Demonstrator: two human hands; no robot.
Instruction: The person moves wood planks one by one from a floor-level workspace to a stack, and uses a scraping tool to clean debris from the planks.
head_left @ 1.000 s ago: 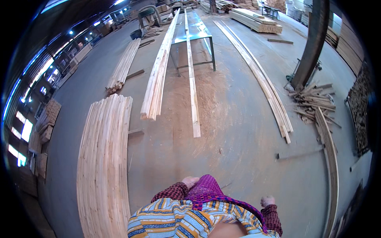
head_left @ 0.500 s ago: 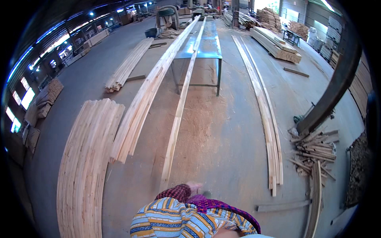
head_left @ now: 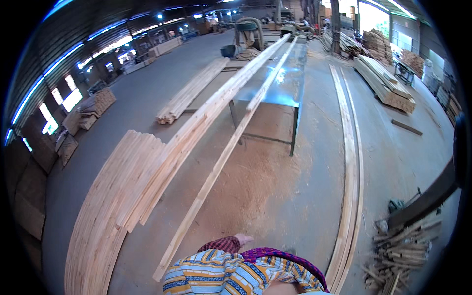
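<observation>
Compared with one second ago, the view has advanced along the timber. The near end of the single long board (head_left: pixel 210 180) then lay ahead of the person; it now lies at the lower left, beside the striped clothing (head_left: pixel 211 273). The bundle of boards (head_left: pixel 192 132) now overlaps the left stack (head_left: pixel 103 206) in the view; earlier the two showed apart. The right hand, visible one second ago, is now out of view.

The left hand (head_left: pixel 243 239) extends from a dark checked sleeve (head_left: pixel 221 244) in front of the body. Its fingers are small and blurred; I cannot tell how far open they are, or whether they hold anything. No contact with the board is seen.

The board lies to the left of the left hand, apart from the fingers, running from the lower left up to the metal tabletop (head_left: pixel 282 91). The bundle lies farther left and also reaches the tabletop.
</observation>
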